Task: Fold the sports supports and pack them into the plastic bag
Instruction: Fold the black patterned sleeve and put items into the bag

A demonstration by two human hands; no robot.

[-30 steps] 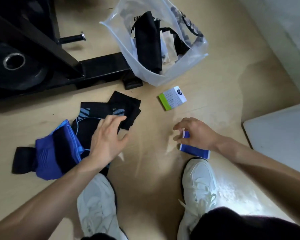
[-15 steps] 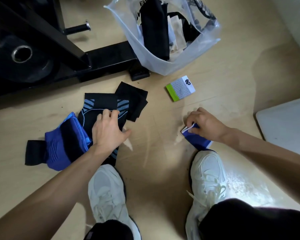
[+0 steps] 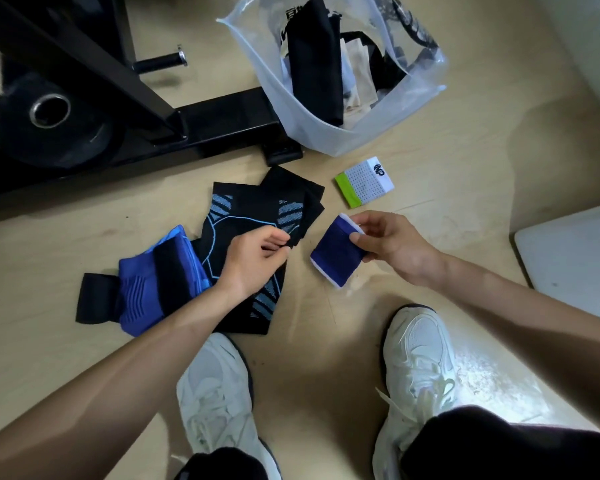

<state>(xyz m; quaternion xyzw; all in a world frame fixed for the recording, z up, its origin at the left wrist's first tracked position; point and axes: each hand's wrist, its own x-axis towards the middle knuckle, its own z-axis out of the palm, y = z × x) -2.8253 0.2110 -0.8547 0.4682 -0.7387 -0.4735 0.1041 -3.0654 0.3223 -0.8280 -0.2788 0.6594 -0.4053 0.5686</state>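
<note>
On the wooden floor (image 3: 465,174), ahead of your shoes, the plastic bag (image 3: 312,109) stands open against the black equipment frame (image 3: 201,123), supports already inside; nearer you lies the black patterned sleeve (image 3: 236,237), overlapping a blue-and-black support (image 3: 146,292); your left hand (image 3: 253,261) pinches the sleeve's edge; your right hand (image 3: 392,240) grips a blue wristband (image 3: 333,258) by its upper corner, lifted beside a green-and-white wristband (image 3: 364,181).
</note>
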